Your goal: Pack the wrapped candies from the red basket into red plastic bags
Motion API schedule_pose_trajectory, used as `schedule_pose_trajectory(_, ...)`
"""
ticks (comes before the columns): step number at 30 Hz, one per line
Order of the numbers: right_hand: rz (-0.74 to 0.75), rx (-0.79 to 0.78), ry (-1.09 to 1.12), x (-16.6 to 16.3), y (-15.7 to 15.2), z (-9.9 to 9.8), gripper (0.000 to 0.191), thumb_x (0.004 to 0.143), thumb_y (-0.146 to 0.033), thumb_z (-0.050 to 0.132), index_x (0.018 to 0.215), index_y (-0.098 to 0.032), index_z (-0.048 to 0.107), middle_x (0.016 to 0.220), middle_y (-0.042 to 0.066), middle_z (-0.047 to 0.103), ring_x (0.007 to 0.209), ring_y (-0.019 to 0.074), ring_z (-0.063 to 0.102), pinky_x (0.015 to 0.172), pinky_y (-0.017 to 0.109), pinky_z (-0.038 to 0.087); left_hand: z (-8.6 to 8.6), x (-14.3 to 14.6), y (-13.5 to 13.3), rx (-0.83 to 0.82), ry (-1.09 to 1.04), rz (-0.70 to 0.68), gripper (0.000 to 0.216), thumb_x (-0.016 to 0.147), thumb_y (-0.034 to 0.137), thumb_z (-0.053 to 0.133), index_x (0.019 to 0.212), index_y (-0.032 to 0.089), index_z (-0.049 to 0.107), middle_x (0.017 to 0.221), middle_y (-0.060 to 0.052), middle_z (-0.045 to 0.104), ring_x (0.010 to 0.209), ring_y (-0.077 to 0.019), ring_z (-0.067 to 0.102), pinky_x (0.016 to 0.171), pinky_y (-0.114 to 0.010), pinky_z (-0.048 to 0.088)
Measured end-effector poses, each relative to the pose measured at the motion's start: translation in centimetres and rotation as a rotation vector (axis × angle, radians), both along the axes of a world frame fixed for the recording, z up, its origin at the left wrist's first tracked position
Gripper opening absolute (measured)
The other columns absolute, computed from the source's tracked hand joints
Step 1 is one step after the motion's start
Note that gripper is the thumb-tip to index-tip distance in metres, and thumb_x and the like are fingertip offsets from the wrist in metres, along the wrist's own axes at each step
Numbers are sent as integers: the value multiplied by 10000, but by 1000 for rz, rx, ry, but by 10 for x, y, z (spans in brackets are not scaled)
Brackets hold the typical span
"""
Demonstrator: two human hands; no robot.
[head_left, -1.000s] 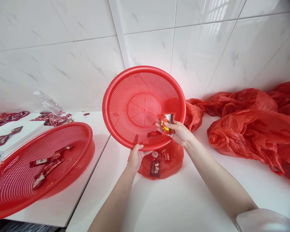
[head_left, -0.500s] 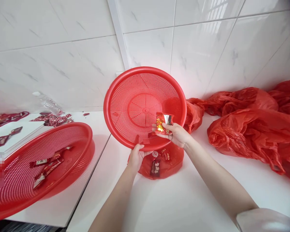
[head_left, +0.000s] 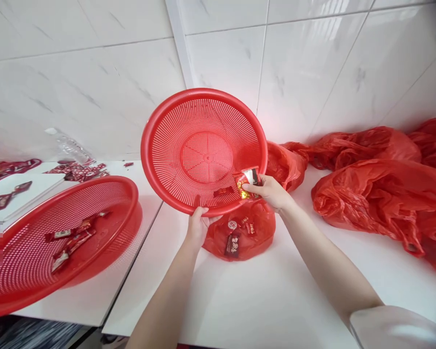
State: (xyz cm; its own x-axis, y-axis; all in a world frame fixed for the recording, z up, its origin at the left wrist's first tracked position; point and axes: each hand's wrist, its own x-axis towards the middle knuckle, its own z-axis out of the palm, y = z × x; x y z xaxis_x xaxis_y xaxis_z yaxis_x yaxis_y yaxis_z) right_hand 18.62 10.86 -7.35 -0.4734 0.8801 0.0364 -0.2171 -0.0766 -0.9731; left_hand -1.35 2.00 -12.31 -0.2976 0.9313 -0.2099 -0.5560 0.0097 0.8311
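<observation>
A round red plastic basket [head_left: 205, 104] with mesh sides is tilted so its inside faces me. My left hand [head_left: 198, 228] grips its lower rim, thumb over the edge. In my right hand [head_left: 271, 191] are shiny red and gold candy packets [head_left: 244, 186], pinched under the thumb at the basket's lower right; how many I cannot tell. A small dark red wrapped candy [head_left: 223, 192] lies inside the basket beside them. Below the basket, a red plastic bag [head_left: 256, 242] rests on the table with several wrapped candies [head_left: 232, 245] in it.
Another red basket [head_left: 129, 203] with several wrapped candies stands at left. Beyond it are a clear plastic bottle [head_left: 74, 149], scattered red packets [head_left: 82, 172] and a white box [head_left: 36, 186]. Crumpled red bags [head_left: 385, 194] lie at right. A tiled wall [head_left: 305, 72] backs the white table [head_left: 276, 300].
The basket and my left hand have shifted slightly left in view. My right hand stays near the lower right rim with the packets, and the small candy inside the basket shows more clearly.
</observation>
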Motion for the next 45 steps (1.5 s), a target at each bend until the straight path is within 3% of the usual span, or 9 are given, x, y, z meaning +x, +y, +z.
schedule_pose_trajectory(6,12,-160,13,-2,-2,6,187,651,-209,661,832,-184,619,746,-2,677,633,143,611,596,262,501,-3,-7,2,34,-13,-7,195,669,224,581,832,133,639,942,-83,708,1027,-265,641,901,-433,535)
schedule_pose_trajectory(10,34,-206,69,-11,-12,11,268,815,-460,536,822,-198,589,505,-49,470,398,100,391,381,220,319,-5,-9,2,31,-13,5,173,674,229,591,802,126,645,900,-78,714,992,-262,653,898,-435,539)
schedule_pose_trajectory(12,58,-70,15,-14,-17,12,401,870,-574,455,813,-203,596,463,-64,389,377,97,326,384,226,288,-3,-8,1,28,-17,11,169,676,221,588,798,125,656,893,-81,721,987,-268,658,902,-442,538)
schedule_pose_trajectory(18,16,597,-592,-19,-28,2,490,963,-548,337,751,-194,601,725,23,618,709,179,587,729,309,455,4,-1,0,10,-42,11,245,666,226,570,860,119,675,974,-118,726,1023,-311,657,914,-489,528)
schedule_pose_trajectory(25,-109,1083,-894,-25,-22,-17,435,973,-446,398,1268,-159,539,1336,162,527,1223,278,496,1029,451,391,2,11,-4,33,92,65,423,629,175,645,1051,168,631,1029,-58,714,1048,-294,649,896,-477,546)
schedule_pose_trajectory(28,-46,1067,-900,-27,-18,-26,481,965,-418,431,1351,-133,473,1431,184,455,1303,301,441,1057,506,357,4,21,-9,2,64,-29,463,613,170,666,1074,175,632,1028,-61,717,1055,-312,648,886,-484,550)
schedule_pose_trajectory(32,52,939,-780,-27,-14,-29,302,945,-257,470,1194,-158,609,1154,132,668,1080,251,618,957,408,449,6,26,-11,0,58,-74,412,632,185,656,1044,180,647,1033,-63,717,1065,-317,643,894,-491,543)
schedule_pose_trajectory(39,175,394,-281,-17,-11,-10,268,878,-400,561,890,-152,663,797,27,699,752,172,652,726,279,491,3,0,0,18,5,8,256,654,206,605,901,144,630,976,-84,719,1052,-289,647,901,-455,534)
schedule_pose_trajectory(45,324,474,-433,-4,-16,12,354,882,-473,523,836,-165,690,835,7,690,798,176,634,770,287,486,3,-13,4,34,-24,96,112,640,219,603,723,144,590,817,-54,713,861,-226,688,856,-402,554)
